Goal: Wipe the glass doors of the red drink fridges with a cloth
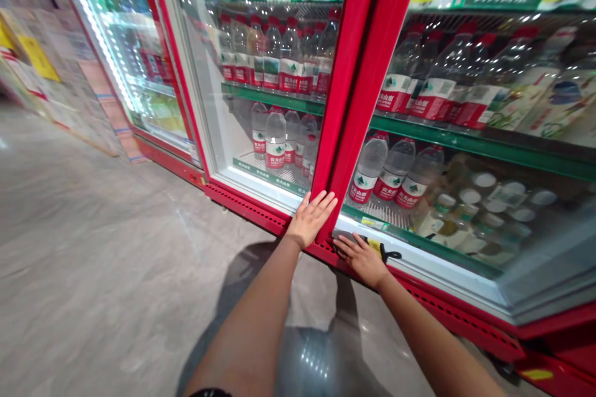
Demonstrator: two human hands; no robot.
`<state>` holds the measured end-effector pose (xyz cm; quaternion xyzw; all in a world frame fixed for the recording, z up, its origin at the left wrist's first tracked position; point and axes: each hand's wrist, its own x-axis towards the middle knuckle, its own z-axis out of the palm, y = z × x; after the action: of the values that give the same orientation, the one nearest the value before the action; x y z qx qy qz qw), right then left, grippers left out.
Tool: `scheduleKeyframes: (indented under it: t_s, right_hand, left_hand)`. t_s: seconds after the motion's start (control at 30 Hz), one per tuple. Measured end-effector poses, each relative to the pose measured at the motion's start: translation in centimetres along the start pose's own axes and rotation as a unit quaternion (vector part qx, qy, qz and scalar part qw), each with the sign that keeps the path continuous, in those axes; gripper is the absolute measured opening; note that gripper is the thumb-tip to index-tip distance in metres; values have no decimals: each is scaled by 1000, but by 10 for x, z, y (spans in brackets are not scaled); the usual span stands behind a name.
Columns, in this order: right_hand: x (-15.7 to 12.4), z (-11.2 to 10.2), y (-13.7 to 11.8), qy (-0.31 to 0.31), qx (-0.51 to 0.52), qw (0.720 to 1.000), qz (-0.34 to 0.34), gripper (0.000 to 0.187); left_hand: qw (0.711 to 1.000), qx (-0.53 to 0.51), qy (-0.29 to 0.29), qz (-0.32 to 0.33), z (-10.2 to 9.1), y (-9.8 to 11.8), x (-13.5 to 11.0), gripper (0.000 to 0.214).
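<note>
My left hand [311, 218] lies flat against the lower red frame of a glass-door fridge, its fingers stretched up along the frame. Lower and to the right, my right hand [362, 258] presses a dark grey flat thing [343, 236] against the bottom of the neighbouring door. A yellow patch [374, 246] and a looped black cord [393, 255] show beside this hand. Most of the grey thing is hidden under my fingers, so I cannot make out its kind. Behind the glass near my hands stand water bottles [275, 141] with red-and-white labels.
More bottles [436, 89] and cartons fill the fridge shelves. White-capped containers [484, 201] sit low in the right-hand fridge. Another lit fridge [151, 61] and stacked boxes [69, 74] stand to the left. Grey shiny floor [116, 260] runs along the fridges.
</note>
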<state>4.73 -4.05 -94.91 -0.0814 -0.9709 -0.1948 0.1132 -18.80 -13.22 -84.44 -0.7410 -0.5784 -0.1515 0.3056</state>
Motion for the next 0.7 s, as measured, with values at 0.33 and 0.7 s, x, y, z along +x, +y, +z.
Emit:
scheduleKeyframes:
  t_s: [0.33, 0.7]
  right_hand:
    - [2, -104, 43, 90, -94, 991, 1, 36]
    - [92, -164, 69, 228, -120, 964, 72, 56]
  left_hand:
    - [997, -11, 34, -67, -4, -5, -1, 72]
    - [992, -29, 68, -106, 0, 1, 6, 72]
